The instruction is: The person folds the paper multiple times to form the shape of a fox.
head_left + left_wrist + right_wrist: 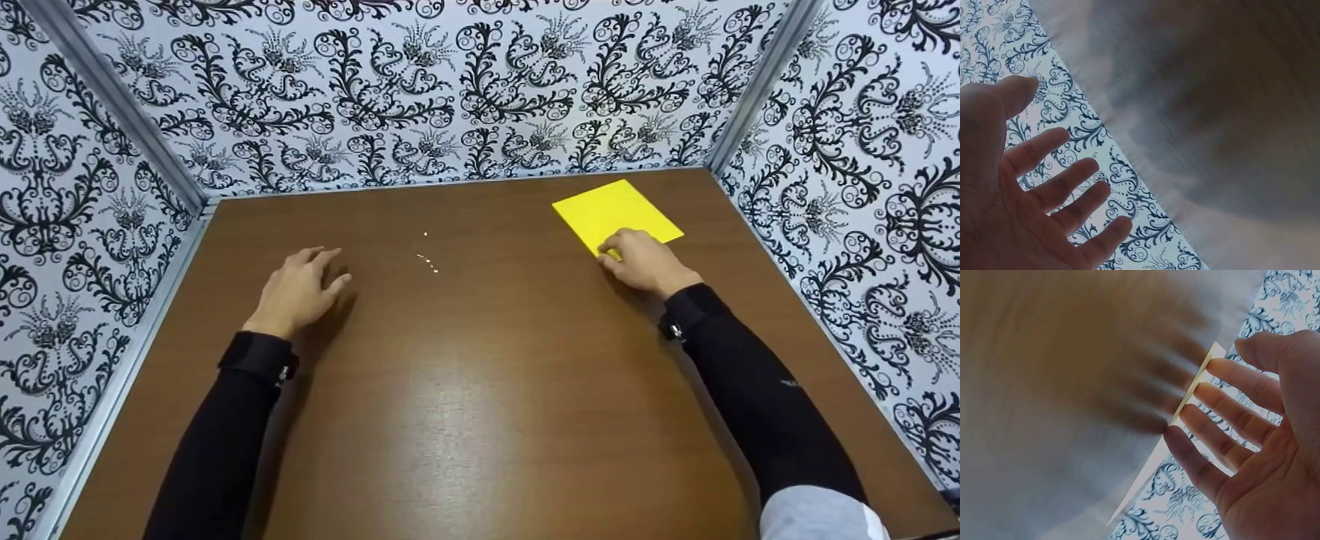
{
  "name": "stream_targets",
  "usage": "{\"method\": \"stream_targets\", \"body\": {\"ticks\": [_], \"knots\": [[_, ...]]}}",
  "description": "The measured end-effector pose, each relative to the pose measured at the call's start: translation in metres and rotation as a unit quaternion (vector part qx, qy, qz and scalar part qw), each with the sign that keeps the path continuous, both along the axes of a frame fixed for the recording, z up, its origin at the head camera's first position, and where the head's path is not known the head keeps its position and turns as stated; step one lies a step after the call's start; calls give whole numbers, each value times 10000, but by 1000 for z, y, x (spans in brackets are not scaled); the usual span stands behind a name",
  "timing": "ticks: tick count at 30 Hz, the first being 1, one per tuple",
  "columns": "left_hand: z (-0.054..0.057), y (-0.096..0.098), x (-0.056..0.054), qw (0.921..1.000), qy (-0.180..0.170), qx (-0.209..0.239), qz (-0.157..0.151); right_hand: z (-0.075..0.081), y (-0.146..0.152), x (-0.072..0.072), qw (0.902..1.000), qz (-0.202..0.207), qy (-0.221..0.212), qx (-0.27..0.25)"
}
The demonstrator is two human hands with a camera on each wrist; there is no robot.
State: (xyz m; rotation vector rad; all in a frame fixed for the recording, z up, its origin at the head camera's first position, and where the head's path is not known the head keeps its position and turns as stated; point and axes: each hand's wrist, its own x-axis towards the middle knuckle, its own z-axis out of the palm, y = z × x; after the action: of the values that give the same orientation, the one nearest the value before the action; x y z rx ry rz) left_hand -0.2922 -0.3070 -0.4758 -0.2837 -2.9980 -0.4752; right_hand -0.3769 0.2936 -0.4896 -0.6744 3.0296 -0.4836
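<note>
A flat yellow square (pixel 611 210), whether cloth or paper I cannot tell, lies on the brown table toward the back right. My right hand (pixel 640 259) touches its near corner with the fingertips. In the right wrist view the fingers (pixel 1235 413) of that hand stretch to the thin pale edge of the square (pixel 1145 472), the thumb apart from it. Over the left part of the table, my left hand (pixel 296 289) holds nothing, its fingers spread and relaxed. Several small white crumbs (pixel 428 261) lie between the hands, nearer the left one.
The brown wooden table (pixel 450 390) fills most of the head view. Walls with a black scroll pattern (pixel 450 90) stand behind it and at both sides, with grey metal posts (pixel 757 97) at the back corners.
</note>
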Motion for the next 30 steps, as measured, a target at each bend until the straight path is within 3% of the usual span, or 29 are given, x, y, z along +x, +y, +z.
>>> {"method": "stream_targets", "body": {"ticks": [14, 30], "knots": [[-5, 24, -1, 9999, -87, -93, -101, -1, -40, 30, 9985, 501, 149, -184], [-5, 66, -5, 9984, 110, -119, -549, 2, -68, 53, 9960, 861, 217, -120]]}}
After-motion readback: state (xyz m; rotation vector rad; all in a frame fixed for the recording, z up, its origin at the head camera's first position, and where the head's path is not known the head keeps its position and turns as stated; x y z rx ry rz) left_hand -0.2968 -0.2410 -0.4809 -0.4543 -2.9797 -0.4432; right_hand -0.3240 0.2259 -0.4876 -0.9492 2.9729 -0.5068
